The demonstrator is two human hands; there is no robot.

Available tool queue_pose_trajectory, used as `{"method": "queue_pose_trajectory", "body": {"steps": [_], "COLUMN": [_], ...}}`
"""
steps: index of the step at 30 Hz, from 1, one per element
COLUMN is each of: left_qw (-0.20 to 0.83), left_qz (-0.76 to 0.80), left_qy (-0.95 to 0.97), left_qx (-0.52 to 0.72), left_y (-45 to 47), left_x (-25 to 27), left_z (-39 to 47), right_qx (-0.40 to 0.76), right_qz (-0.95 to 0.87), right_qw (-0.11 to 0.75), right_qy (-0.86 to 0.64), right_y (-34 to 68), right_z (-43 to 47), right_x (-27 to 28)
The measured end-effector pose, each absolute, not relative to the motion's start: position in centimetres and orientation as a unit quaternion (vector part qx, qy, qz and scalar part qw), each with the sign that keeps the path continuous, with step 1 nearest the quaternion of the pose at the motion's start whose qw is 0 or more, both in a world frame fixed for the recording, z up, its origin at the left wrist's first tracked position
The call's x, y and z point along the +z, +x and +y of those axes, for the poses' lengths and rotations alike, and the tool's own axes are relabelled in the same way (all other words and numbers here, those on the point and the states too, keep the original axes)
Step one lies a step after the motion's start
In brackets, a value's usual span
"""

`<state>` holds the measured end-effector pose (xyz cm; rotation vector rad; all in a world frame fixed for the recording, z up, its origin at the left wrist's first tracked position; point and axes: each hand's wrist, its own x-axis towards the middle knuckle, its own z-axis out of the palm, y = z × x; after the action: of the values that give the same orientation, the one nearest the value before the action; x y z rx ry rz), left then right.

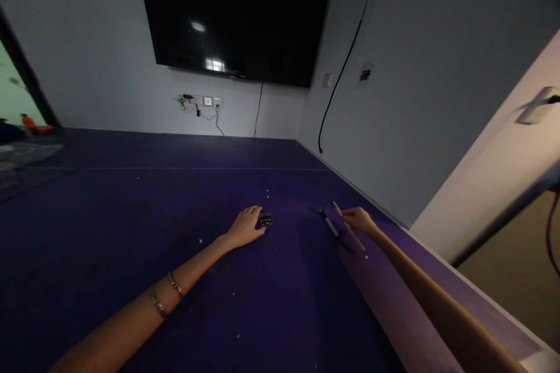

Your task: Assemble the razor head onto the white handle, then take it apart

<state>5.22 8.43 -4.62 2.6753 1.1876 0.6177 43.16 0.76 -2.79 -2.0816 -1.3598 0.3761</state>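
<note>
On the purple surface (pixel 280 268), my left hand (pixel 245 227) closes its fingers and thumb on a small dark block with a clear, shiny casing (pixel 266 220); its exact kind is too small to make out. Off to the right, my right hand (pixel 359 220) pinches a thin, pale, flat stick (pixel 353 238), which slants down to the right. A razor (pixel 331 226) with a dark head and a grey handle lies just left of that stick, touched by neither hand.
A large television (pixel 240 17) hangs on the far wall above several sockets (pixel 207 101) and cables. A black cable (pixel 336 84) runs down the right wall. Small white scraps dot the surface. Crumpled clear plastic (pixel 30 152) lies at the far left.
</note>
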Motion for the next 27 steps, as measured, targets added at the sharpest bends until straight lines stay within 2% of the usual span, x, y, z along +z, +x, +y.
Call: {"method": "queue_pose_trajectory", "body": {"steps": [6, 13, 27], "left_qw": [0.16, 0.204, 0.192], "left_qz": [0.402, 0.397, 0.397], "left_qy": [0.873, 0.862, 0.862], "left_qx": [0.223, 0.241, 0.251], "left_y": [5.6, 5.5, 6.1], "left_x": [-5.1, -4.9, -5.6], "left_z": [9.5, 9.3, 10.1], "right_qx": [0.121, 0.098, 0.07], "right_qz": [-0.553, -0.578, -0.585], "right_qw": [0.245, 0.213, 0.2], "right_qy": [-0.787, -0.782, -0.783], "right_y": [43.6, 43.3, 42.9], "right_z": [2.1, 2.8, 2.7], "right_x": [-4.4, -4.8, -4.9]}}
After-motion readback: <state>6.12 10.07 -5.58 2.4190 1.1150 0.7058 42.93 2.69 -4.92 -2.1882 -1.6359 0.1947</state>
